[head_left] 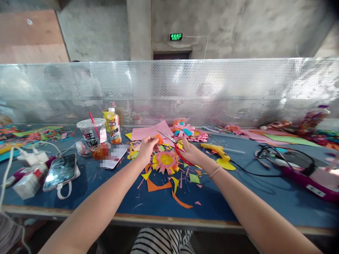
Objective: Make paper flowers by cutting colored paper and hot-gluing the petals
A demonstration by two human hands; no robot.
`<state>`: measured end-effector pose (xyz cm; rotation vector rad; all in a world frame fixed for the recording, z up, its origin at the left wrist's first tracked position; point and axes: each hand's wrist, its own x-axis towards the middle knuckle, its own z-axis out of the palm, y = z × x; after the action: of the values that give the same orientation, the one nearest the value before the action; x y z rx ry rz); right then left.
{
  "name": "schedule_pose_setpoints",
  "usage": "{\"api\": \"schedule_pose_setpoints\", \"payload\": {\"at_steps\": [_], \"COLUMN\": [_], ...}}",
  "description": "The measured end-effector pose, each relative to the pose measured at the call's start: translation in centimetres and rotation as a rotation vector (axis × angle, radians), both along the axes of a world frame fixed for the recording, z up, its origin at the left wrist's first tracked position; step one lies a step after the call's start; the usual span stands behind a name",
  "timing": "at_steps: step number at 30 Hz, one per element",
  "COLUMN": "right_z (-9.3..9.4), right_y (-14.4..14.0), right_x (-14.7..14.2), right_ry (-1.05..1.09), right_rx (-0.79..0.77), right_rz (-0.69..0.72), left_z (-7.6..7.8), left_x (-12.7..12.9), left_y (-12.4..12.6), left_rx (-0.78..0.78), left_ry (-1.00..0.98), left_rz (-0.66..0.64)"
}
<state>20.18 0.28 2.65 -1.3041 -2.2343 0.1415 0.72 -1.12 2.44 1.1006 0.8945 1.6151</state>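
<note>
My left hand (147,149) pinches a small piece of orange paper (159,139) between thumb and fingers. In my right hand (188,151) is a pair of scissors (181,153) with red handles, its metal blades pointing up and left toward the orange paper. Below both hands lies a pink and yellow paper flower (166,161) on the blue table (212,201). Paper scraps surround it, among them a curved orange strip (181,200) and a green square (194,178). Behind my hands are a pink paper sheet (150,131) and more paper flowers (183,129).
A yellow glue gun (216,149) lies to the right, its black cord running to a purple power strip (309,183). On the left stand a plastic cup (91,132) with a straw and a bottle (113,127), near a phone (60,170). A perforated metal screen (164,91) rises behind.
</note>
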Motion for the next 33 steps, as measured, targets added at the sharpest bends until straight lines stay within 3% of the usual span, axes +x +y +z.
{"api": "schedule_pose_setpoints", "payload": {"at_steps": [7, 16, 33], "right_z": [0.6, -0.1, 0.2], "right_y": [-1.8, -1.2, -2.0], "right_x": [-1.4, -1.3, -1.8], "right_ry": [0.17, 0.184, 0.12], "right_rx": [-0.213, -0.228, -0.13], "right_rz": [0.203, 0.362, 0.334], "left_z": [0.3, 0.7, 0.9], "left_x": [-0.2, -0.1, 0.2], "left_y": [0.0, -0.3, -0.6], "left_rx": [0.034, 0.096, 0.127], "left_ry": [-0.066, -0.107, -0.136], "left_rz": [0.049, 0.103, 0.146]}}
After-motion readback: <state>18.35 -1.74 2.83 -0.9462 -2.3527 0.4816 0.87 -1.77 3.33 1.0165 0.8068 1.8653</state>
